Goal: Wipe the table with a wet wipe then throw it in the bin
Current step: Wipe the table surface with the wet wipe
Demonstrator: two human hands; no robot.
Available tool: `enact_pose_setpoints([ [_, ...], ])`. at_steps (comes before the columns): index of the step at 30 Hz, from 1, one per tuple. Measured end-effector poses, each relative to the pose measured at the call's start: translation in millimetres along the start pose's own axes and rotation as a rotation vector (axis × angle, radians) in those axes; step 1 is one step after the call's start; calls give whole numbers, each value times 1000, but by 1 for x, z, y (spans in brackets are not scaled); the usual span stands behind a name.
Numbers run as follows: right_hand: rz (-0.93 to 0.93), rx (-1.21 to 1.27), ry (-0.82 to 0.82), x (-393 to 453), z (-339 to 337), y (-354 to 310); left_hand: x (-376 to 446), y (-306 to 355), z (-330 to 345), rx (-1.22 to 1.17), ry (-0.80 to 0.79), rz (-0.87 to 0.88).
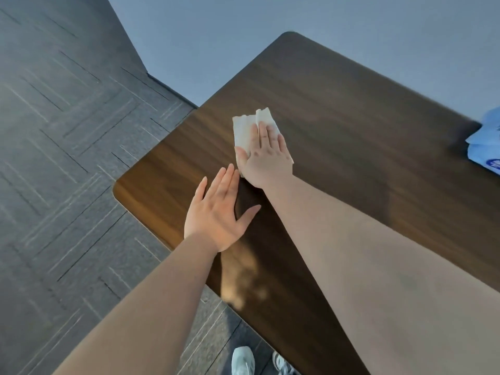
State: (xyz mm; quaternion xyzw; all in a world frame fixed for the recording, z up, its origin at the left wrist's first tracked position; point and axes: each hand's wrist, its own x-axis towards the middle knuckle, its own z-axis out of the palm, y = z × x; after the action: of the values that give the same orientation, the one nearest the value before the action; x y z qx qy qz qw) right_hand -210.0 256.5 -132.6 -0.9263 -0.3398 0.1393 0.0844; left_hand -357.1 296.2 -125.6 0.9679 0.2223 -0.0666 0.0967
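Note:
A white wet wipe [243,128] lies flat on the dark wooden table [351,125], near its left side. My right hand [266,158] presses down on the wipe with its palm and fingers spread flat, covering the wipe's lower right part. My left hand [219,212] rests just below and left of it, flat and open on the table with nothing in it. No bin is in view.
A blue wet-wipe pack [487,142] lies at the table's right edge, cut off by the frame. Grey carpet tiles [67,158] cover the floor to the left. A plain wall [324,28] rises behind the table. My shoes [243,361] show at the bottom.

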Motion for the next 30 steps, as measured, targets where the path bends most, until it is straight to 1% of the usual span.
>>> enact_pose_setpoints([
  [3, -51, -26, 20, 15, 3, -13, -1, -1, 2, -10, 3, 2],
  [8, -73, -37, 2, 17, 5, -13, -1, -3, 4, -6, 5, -1],
  [14, -51, -17, -30, -18, 3, 15, -1, -4, 6, 26, 17, 10],
  [18, 62, -26, -10, -65, 2, 60, -2, -4, 4, 79, -19, 32],
  [22, 203, -48, -12, -120, -3, 121, -10, 8, -5, 130, -36, 165],
  [27, 365, -52, -32, -179, -16, 198, -31, 74, 0, 159, -89, 346],
  [30, 450, -49, -31, -221, -21, 243, -35, 129, 11, 151, -116, 404],
])
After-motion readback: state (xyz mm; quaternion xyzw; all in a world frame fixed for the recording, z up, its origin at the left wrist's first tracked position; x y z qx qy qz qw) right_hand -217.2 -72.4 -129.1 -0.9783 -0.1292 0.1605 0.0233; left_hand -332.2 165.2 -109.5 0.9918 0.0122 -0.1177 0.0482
